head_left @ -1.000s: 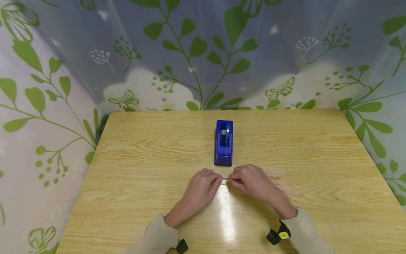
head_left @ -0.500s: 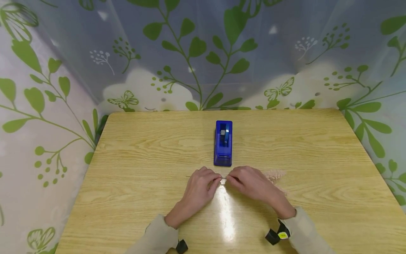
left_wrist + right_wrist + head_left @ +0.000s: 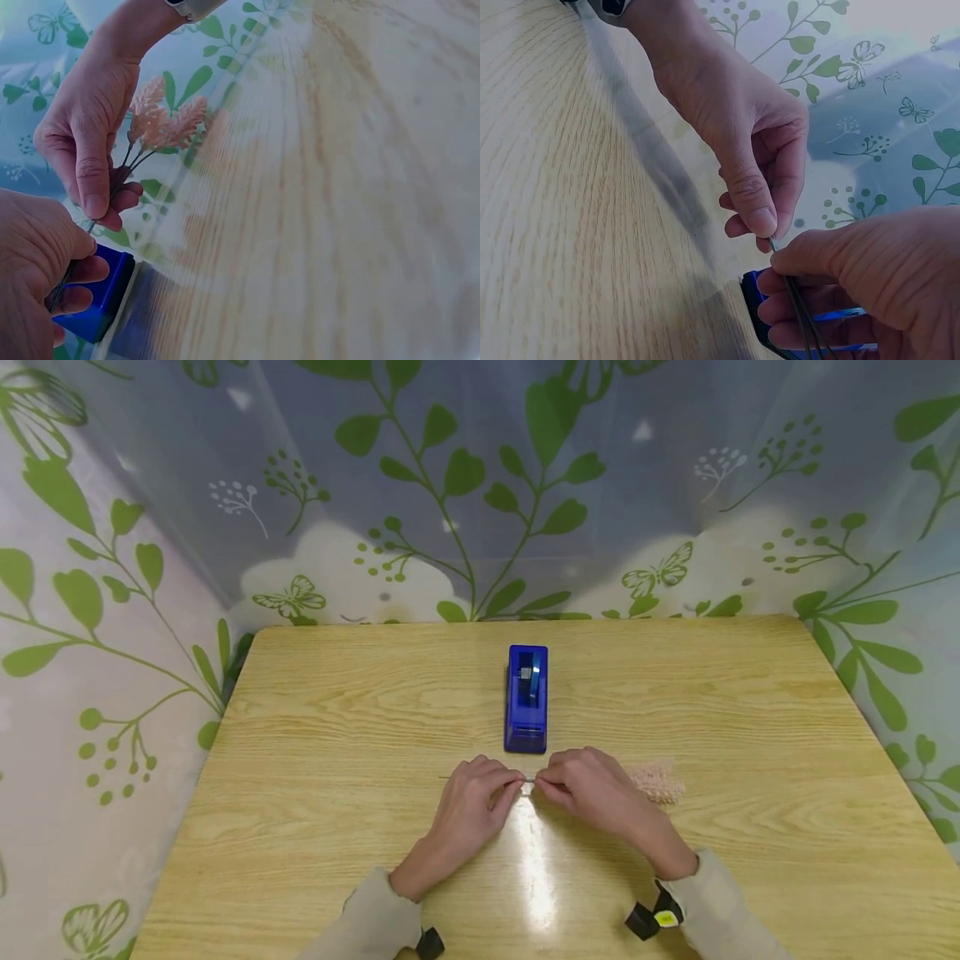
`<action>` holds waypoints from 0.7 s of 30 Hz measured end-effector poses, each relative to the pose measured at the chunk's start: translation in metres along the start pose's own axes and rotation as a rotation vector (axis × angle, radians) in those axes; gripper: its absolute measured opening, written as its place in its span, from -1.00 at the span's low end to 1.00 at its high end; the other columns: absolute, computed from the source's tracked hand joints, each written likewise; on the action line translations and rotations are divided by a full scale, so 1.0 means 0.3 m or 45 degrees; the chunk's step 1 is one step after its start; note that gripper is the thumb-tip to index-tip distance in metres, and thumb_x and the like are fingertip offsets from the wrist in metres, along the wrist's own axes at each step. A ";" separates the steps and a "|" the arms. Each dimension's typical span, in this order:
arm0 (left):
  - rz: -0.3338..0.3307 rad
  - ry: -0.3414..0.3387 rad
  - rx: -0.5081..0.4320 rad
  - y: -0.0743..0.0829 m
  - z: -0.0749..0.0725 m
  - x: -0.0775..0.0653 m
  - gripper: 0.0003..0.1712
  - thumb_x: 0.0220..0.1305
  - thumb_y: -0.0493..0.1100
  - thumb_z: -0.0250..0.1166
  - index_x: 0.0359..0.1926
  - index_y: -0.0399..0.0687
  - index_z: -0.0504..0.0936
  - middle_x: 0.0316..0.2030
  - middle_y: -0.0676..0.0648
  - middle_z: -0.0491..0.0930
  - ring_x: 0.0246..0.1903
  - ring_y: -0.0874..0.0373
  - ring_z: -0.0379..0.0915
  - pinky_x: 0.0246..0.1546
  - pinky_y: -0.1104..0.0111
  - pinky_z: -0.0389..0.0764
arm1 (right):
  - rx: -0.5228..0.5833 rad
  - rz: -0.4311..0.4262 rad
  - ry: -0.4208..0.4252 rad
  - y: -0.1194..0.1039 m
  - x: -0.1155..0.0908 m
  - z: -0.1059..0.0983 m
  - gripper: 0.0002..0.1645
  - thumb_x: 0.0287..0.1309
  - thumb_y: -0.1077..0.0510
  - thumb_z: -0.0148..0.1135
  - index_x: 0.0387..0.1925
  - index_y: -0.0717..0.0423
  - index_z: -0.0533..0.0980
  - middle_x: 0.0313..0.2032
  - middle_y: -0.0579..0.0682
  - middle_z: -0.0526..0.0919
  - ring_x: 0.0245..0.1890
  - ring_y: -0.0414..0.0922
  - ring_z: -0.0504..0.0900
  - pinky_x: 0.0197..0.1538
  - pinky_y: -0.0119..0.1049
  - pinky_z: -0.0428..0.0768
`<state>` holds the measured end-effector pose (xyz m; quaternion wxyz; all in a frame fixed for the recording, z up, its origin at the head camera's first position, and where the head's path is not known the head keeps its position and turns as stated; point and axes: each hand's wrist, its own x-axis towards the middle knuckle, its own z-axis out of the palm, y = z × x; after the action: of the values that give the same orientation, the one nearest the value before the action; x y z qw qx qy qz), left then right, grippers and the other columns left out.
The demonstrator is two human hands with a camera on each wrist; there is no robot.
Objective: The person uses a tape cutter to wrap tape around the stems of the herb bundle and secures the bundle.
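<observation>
While the worktop (image 3: 322, 718) is bordered on the left and along its far edge by a leaf-printed backdrop (image 3: 112, 677), one thin stem end is seen jutting out past the left hand (image 3: 471, 810), by whose grip the dark stems (image 3: 801, 315) are pinched. Just beyond the hands, the space is taken up by a blue tape dispenser (image 3: 527, 718). Farther right, the same stems are pinched by the right hand's grip (image 3: 596, 789). Pink flower heads (image 3: 657, 783) are partly blocked from the head view by that hand; nearer, a black wrist device (image 3: 669, 903) is worn by the right sleeve (image 3: 716, 897).
</observation>
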<state>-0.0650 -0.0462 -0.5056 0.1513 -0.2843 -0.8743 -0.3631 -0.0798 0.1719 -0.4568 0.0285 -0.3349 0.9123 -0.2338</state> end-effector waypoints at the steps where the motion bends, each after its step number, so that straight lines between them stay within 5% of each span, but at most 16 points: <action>1: -0.003 -0.002 0.002 0.000 0.001 0.000 -0.94 0.30 -0.25 0.48 -0.23 -0.03 0.85 -0.33 0.08 0.77 -0.34 0.21 0.59 -0.37 0.39 0.44 | -0.015 -0.011 0.013 -0.001 0.000 0.000 -0.52 0.36 0.21 0.32 -0.66 -0.14 0.38 -0.60 -0.29 0.33 -0.59 -0.37 0.23 -0.52 -0.49 0.27; 12: -0.046 -0.028 0.001 0.010 -0.003 0.010 -0.94 0.33 -0.22 0.46 -0.21 -0.01 0.85 -0.32 0.10 0.78 -0.35 0.22 0.58 -0.37 0.41 0.41 | -0.122 -0.135 0.142 0.013 0.000 0.004 -0.60 0.27 0.25 0.39 -0.63 -0.11 0.50 -0.61 -0.28 0.45 -0.59 -0.36 0.31 -0.46 -0.44 0.39; 21: -0.072 -0.094 0.038 0.012 -0.007 0.027 -0.87 0.43 -0.14 0.37 -0.27 0.03 0.82 -0.41 0.14 0.71 -0.41 0.25 0.49 -0.38 0.43 0.36 | -0.159 -0.154 0.153 0.024 -0.003 0.011 -0.88 0.21 0.23 0.48 -0.43 -0.02 0.76 -0.51 -0.22 0.64 -0.52 -0.29 0.52 -0.38 -0.36 0.50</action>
<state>-0.0691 -0.0426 -0.4983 0.1128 -0.2705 -0.8923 -0.3432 -0.0827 0.1761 -0.4629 -0.0613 -0.3760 0.9033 -0.1974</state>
